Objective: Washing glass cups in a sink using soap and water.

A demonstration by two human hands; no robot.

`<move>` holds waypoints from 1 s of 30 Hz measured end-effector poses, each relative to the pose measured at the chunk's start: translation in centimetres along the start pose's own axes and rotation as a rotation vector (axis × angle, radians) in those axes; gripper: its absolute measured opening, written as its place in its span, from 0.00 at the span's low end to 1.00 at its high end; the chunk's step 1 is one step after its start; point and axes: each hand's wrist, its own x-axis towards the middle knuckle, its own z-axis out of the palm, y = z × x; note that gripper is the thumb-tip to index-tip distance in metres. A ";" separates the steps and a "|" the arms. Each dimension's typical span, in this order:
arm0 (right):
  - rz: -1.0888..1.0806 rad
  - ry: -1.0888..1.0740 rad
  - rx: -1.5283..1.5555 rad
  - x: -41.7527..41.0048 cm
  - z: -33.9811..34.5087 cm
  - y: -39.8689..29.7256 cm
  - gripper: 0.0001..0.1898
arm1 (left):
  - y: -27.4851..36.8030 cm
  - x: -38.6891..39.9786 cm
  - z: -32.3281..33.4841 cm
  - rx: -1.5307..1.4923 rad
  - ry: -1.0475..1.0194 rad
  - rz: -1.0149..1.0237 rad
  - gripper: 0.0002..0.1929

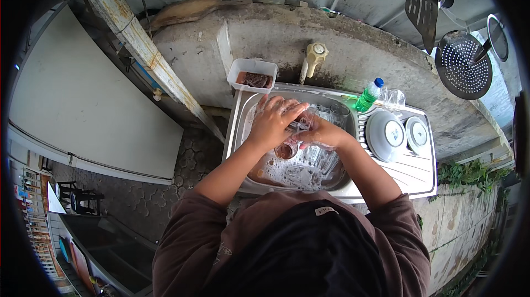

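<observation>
Over the soapy sink basin, my right hand is curled around a clear drinking glass, largely covered by my fingers. My left hand, wet with suds, reaches across from the other side with fingers stretched toward the same glass. Whether the left palm grips it is hidden. Just below my hands is a glass jar or cup with a brownish look inside. Several clear glasses lie in the foam, among them one at the front and one at the back right.
A plastic tub with brown liquid and a dark sponge-like lump sits on the back left rim. A tap rises behind. On the drainboard are a green-liquid bottle, a crumpled plastic bag, and an upturned bowl and smaller dish.
</observation>
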 end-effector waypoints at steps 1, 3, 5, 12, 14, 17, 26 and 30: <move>-0.048 0.047 0.280 0.4 -0.2 0.0 0.24 | -0.2 0.4 -0.1 -0.055 -0.007 -0.047 0.34; -0.050 0.142 0.270 0.5 -0.3 1.7 0.15 | -0.4 0.8 -0.3 0.001 -0.016 0.018 0.37; -0.063 0.354 -0.014 0.4 -0.1 2.0 0.12 | 0.0 0.9 -0.6 -0.148 -0.227 -0.198 0.40; -0.497 0.296 -0.393 -0.9 -0.3 -0.7 0.19 | -1.7 -0.1 1.6 -0.622 -0.247 -0.317 0.41; -0.408 0.221 -0.708 -1.8 -0.7 -2.2 0.25 | -3.2 -0.8 3.4 -1.037 -0.303 -0.226 0.42; -0.364 0.212 -1.276 -2.7 -2.1 -1.3 0.38 | -2.0 -0.6 3.1 -1.202 -0.410 -0.345 0.43; 0.045 0.337 -0.585 -0.8 -0.3 -0.9 0.29 | 0.8 -0.2 2.1 -0.351 -0.210 -0.259 0.47; -0.146 0.512 -0.337 -0.2 -1.3 0.4 0.15 | 1.6 0.7 0.7 -0.257 -0.042 -0.233 0.45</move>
